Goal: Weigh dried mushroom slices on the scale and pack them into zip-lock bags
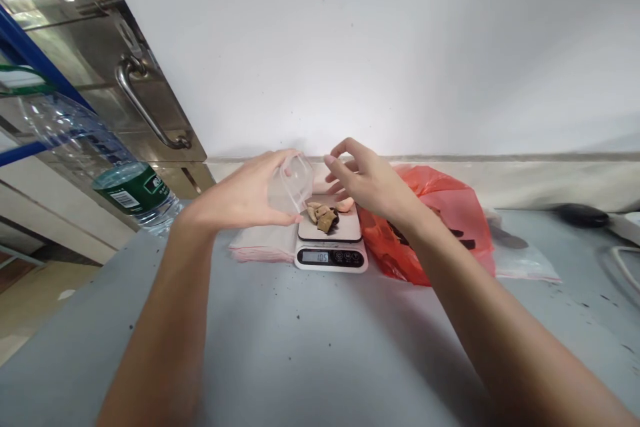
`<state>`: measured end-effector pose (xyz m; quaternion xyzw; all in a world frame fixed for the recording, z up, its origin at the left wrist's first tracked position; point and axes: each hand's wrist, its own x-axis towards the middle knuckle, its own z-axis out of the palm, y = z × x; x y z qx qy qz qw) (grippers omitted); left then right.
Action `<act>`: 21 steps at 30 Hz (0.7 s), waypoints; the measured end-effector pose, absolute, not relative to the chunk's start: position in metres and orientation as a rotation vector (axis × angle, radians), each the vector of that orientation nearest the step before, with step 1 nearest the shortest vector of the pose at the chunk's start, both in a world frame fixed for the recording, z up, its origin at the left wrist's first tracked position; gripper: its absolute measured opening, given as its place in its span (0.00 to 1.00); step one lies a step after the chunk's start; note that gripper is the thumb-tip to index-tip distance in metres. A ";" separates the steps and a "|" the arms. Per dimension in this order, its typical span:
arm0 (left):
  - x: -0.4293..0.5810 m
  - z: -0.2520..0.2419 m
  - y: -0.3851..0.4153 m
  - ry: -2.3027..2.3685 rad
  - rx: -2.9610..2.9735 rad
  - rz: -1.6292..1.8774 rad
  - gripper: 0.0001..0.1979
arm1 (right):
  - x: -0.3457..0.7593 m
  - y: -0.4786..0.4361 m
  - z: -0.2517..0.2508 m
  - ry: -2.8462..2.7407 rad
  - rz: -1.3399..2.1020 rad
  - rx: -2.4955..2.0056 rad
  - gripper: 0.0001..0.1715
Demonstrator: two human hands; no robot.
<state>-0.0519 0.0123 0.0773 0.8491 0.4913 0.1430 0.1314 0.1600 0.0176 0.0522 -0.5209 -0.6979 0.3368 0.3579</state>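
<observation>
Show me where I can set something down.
Bare but for specks: the grey table in front of the scale, between the forearms; also left of the left forearm. Crowded: near the wall, where clear bags, scale and red bag adjoin.

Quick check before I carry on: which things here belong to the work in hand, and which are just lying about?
Seemingly in use:
- clear bag, in the left hand
- scale
- brown pieces, on it
- bag stack, probably
- red bag, probably

Seemingly just lying about:
- bottle
- black object
</observation>
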 end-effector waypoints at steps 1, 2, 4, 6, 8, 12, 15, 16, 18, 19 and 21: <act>-0.056 0.079 0.012 1.480 2.468 0.450 0.44 | 0.161 0.018 0.052 -1.831 0.804 -1.469 0.14; -0.059 0.081 0.012 1.537 2.469 0.484 0.46 | 0.163 0.019 0.052 -1.875 0.752 -1.581 0.16; -0.063 0.083 0.010 1.633 2.463 0.509 0.48 | 0.165 0.020 0.051 -1.977 0.741 -1.734 0.26; -0.064 0.084 0.008 1.671 2.433 0.404 0.49 | 0.166 0.022 0.047 -2.072 0.810 -1.824 0.40; -0.063 0.083 0.008 1.636 2.395 0.223 0.47 | 0.163 0.024 0.042 -2.156 0.838 -1.890 0.46; -0.060 0.076 0.013 1.582 2.347 0.011 0.40 | 0.152 0.027 0.033 -2.226 0.757 -1.934 0.42; -0.059 0.072 0.017 1.576 2.346 -0.003 0.44 | 0.146 0.027 0.031 -2.245 0.715 -1.947 0.35; -0.059 0.071 0.018 1.578 2.346 -0.010 0.46 | 0.145 0.027 0.032 -2.252 0.703 -1.956 0.31; -0.058 0.072 0.017 1.596 2.335 -0.044 0.48 | 0.145 0.026 0.033 -2.262 0.690 -1.967 0.24; -0.057 0.073 0.016 1.605 2.328 -0.060 0.48 | 0.145 0.026 0.033 -2.265 0.687 -1.968 0.21; -0.055 0.074 0.014 1.619 2.319 -0.076 0.49 | 0.148 0.027 0.032 -2.267 0.695 -1.962 0.16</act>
